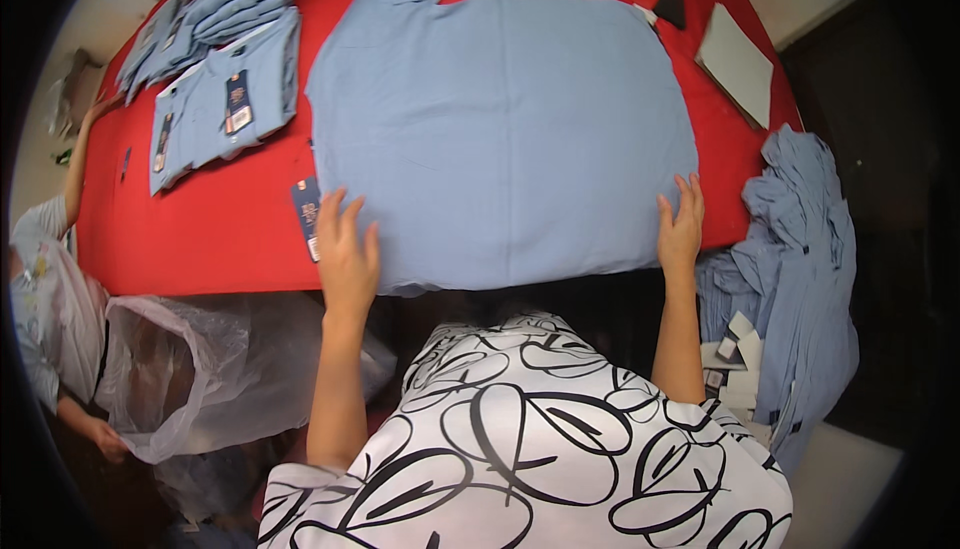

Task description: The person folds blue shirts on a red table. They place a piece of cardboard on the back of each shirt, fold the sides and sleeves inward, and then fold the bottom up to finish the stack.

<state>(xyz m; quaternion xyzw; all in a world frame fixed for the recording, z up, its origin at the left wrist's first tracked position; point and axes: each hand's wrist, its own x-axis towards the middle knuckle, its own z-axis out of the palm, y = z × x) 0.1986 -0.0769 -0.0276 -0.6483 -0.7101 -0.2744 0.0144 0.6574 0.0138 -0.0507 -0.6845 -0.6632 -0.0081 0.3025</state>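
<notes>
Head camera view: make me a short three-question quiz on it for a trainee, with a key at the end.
1. Multiple choice. The left hand and the right hand are at opposite sides of the spread blue garment. Which is nearer the dark hang tag?
A. Left
B. Right
C. Both equally near

2. True or false. Folded blue garments lie to the left of the spread blue garment.

3. Fill in the colour. The tabletop under the spread blue garment is ____.

Key: 1. A; 2. True; 3. red.
</notes>
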